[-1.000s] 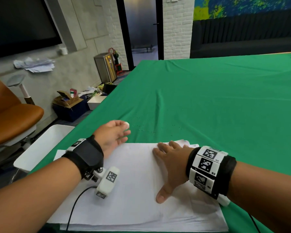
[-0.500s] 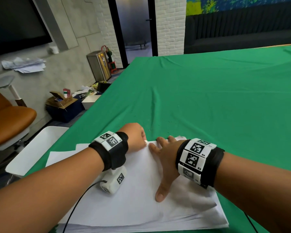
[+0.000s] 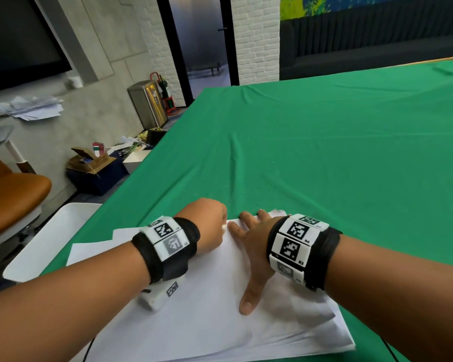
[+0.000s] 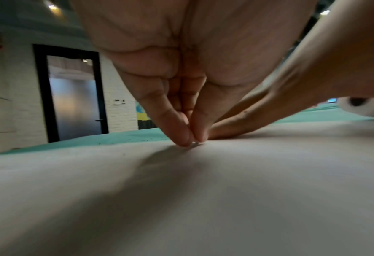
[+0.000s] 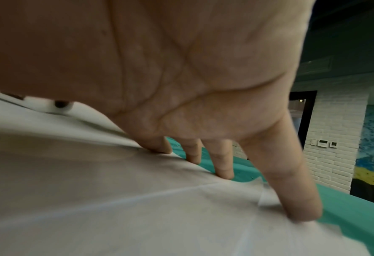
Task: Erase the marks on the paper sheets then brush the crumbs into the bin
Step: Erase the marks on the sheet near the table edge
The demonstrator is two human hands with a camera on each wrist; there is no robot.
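Rubbing now: left hand (image 3: 207, 226) down from the green cloth worktop (image 3: 324, 165) onto the stack of white paper sheets (image 3: 207, 322), lower centre of frame, fingers (image 4: 177, 128) pinching a small white eraser (image 3: 224, 227), mostly hidden. Right hand (image 3: 251, 246) unchanged, flat and splayed, pinning the stack's far edge. Erasing resumed, probably; crumbs (image 3: 215, 189) on cloth beyond. White bin (image 3: 50, 239) at lower left, brushing not started.

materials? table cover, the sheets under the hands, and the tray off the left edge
Table cover: looks like green woven fabric, matte; it lies in soft wrinkles and folds.
Paper sheets: thin matte white paper, stacked; creases and a lifted far corner show.
Tray: probably white plastic, smooth with a slight sheen and rounded rim; could be coated metal.
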